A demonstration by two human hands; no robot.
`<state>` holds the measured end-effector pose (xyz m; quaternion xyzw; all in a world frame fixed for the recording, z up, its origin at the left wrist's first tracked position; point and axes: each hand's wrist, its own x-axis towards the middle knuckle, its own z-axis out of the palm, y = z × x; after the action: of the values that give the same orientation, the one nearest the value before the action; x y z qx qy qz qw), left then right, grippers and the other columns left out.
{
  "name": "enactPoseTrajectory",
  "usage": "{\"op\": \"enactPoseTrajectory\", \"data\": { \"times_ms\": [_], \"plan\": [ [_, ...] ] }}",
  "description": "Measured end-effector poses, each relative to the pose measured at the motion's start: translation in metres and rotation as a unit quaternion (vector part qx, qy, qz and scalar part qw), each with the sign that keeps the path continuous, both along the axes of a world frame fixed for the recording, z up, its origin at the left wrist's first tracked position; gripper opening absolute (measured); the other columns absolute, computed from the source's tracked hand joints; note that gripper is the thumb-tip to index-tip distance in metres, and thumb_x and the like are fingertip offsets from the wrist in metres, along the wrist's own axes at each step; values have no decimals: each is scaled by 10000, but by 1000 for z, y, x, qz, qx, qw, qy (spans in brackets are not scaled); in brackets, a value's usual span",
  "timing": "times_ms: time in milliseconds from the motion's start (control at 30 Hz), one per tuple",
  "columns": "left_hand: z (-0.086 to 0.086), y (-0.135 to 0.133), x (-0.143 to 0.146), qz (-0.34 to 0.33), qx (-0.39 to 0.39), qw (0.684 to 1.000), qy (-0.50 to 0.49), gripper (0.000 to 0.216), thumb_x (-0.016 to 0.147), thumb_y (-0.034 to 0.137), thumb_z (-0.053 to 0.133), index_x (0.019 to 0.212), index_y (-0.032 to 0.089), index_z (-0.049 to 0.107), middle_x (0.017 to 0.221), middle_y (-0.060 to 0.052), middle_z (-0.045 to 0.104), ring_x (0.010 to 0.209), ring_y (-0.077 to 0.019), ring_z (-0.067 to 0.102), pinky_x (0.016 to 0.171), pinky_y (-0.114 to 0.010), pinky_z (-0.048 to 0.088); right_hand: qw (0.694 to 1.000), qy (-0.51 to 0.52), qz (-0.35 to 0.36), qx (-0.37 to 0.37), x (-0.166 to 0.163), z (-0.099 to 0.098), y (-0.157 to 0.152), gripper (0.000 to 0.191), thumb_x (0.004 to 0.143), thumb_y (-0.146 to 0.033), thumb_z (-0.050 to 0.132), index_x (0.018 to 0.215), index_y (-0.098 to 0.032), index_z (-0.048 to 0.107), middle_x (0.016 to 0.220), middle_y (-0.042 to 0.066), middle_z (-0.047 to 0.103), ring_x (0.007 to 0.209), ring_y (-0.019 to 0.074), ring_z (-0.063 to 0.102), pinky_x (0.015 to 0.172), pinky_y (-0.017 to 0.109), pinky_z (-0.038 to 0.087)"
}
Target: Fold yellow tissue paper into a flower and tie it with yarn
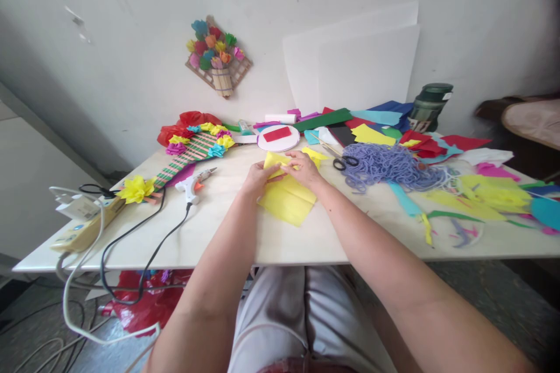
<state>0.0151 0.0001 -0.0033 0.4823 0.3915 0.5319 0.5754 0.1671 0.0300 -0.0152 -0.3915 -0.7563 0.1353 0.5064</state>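
A sheet of yellow crepe paper (286, 201) lies on the white table (306, 239) in front of me. My left hand (256, 178) pinches its upper left edge. My right hand (303, 168) grips the top of the same sheet, fingers closed on a fold. Both hands meet over the paper's far end. A white glue gun (192, 185) rests to the left of my left hand. Black-handled scissors (343, 160) lie just right of my right hand, beside a heap of lilac yarn (389, 166).
A striped stick panel with paper flowers (192, 148) lies at the left. A power strip (83, 227) with cables sits at the left edge. Coloured paper sheets (371, 122), a round white disc (278, 137) and a dark green bottle (429, 106) stand at the back. Scraps cover the right side.
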Motion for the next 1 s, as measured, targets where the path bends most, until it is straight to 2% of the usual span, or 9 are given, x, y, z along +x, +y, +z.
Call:
{"op": "enactPoseTrajectory", "data": {
  "times_ms": [133,400,533,600,767,900,1000],
  "plan": [
    [0,1,-3,17,18,1000,2,407,582,312,731,913,94,640,878,-106,669,760,-197,643,681,-288,520,999,45,2,-19,3,1,1,127,686,-294,606,602,-203,632,1018,69,607,977,206,533,838,364,436],
    [-1,3,-3,22,29,999,3,411,571,306,737,907,94,632,899,-106,664,751,-192,645,638,-267,530,995,95,4,-39,5,0,3,108,627,-266,643,576,-177,609,991,81,605,941,205,553,821,358,425],
    [0,2,-4,25,30,999,9,417,575,310,735,915,94,626,887,-99,666,757,-188,643,635,-257,533,989,136,1,-66,6,2,3,118,600,-271,641,570,-173,582,962,71,611,895,194,562,748,329,450],
    [1,2,-4,25,33,999,9,416,577,303,734,919,93,626,865,-94,667,753,-189,644,647,-265,536,981,166,-13,-96,8,3,3,93,617,-259,607,638,-169,596,919,63,623,844,180,569,723,316,456],
    [0,1,-6,15,36,999,22,429,576,322,731,929,100,630,829,-83,671,776,-200,642,685,-293,533,963,207,-36,-170,12,9,-2,206,651,-288,566,803,-161,624,759,39,635,702,158,569,699,314,460],
    [-1,2,-6,4,35,999,29,431,569,332,734,920,102,637,846,-88,671,762,-202,644,680,-295,530,958,221,-6,-182,13,15,-6,265,644,-355,596,819,-159,631,802,48,647,744,164,575,721,318,460],
    [-1,1,-6,-11,28,999,39,439,567,322,738,937,108,636,854,-89,671,730,-195,647,646,-278,534,953,219,50,-206,13,19,-11,309,613,-355,640,843,-148,632,848,56,653,779,154,582,748,303,456]
  ]
}}
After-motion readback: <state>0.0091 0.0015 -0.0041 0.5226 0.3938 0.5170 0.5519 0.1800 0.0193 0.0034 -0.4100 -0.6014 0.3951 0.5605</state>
